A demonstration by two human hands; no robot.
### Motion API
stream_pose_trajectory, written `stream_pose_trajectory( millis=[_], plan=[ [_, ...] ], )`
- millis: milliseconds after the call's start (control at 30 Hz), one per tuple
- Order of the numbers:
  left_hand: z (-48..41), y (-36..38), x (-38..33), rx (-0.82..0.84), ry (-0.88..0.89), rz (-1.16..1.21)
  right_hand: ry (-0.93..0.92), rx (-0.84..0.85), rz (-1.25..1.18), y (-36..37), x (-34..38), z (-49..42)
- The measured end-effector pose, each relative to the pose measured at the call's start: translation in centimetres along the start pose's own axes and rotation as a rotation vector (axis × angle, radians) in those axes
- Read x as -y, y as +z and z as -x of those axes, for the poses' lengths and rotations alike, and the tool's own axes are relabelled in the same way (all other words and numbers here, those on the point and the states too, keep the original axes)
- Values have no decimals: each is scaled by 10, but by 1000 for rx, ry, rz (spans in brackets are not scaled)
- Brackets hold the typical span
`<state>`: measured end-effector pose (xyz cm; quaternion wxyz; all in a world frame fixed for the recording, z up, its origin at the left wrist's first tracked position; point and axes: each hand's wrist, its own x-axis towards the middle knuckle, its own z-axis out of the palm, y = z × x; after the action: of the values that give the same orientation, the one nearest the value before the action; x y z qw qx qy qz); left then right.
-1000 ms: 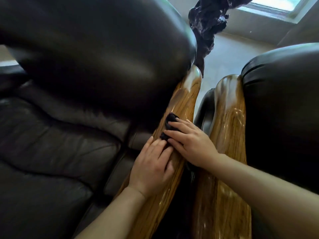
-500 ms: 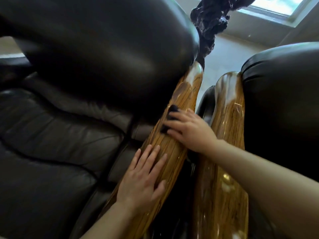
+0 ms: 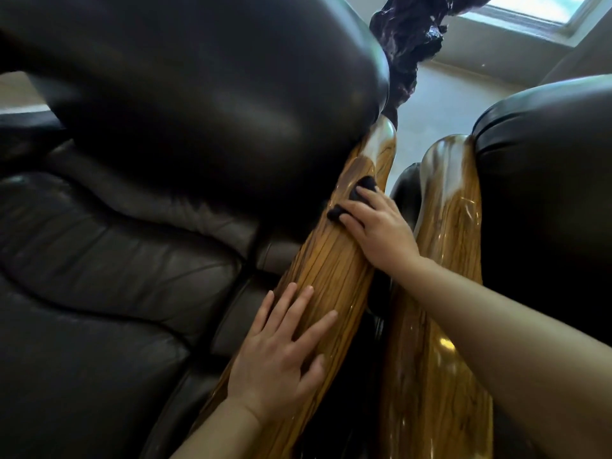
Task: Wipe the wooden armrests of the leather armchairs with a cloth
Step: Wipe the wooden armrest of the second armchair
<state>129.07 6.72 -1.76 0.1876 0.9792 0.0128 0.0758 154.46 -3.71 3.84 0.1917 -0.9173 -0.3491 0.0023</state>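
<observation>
Two glossy wooden armrests run side by side up the middle of the view. On the left armrest (image 3: 334, 270), which belongs to the dark leather armchair (image 3: 116, 260), my right hand (image 3: 377, 230) presses a small dark cloth (image 3: 359, 190) against the wood near the far end. Most of the cloth is hidden under my fingers. My left hand (image 3: 281, 352) lies flat on the same armrest nearer to me, fingers spread, holding nothing. The right armrest (image 3: 447, 260) belongs to a second leather armchair (image 3: 546, 193).
The backrest of the left armchair (image 3: 198, 94) bulges over the far end of its armrest. A dark gnarled wooden object (image 3: 410, 38) stands behind the chairs. A narrow dark gap (image 3: 374, 342) separates the two armrests. A window (image 3: 543, 8) is at the top right.
My right hand has slid the cloth farther up the left armrest toward the backrest. My left hand has slipped back down the armrest, away from the right hand.
</observation>
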Motion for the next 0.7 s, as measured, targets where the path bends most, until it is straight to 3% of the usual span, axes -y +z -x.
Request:
stream_pose_trajectory(
  millis=[167,267,367,467,567,633,700],
  plan=[
    [-1,1,2,-16,1,4,229,-68,-89,11,1,-46],
    [0,1,1,2,6,10,239,-86,-182,8,8,-29],
    [-1,-2,0,19,6,-9,70,-28,-111,7,29,20],
    [0,-2,0,16,13,-34,-272,102,49,9,42,64],
    [0,-1,0,-10,25,-32,-558,295,219,-6,28,51],
    [-2,1,2,-40,29,-14,-548,317,261,-9,23,17],
    [-1,2,3,-47,26,0,-358,285,230,-9,22,-18]
  ],
)
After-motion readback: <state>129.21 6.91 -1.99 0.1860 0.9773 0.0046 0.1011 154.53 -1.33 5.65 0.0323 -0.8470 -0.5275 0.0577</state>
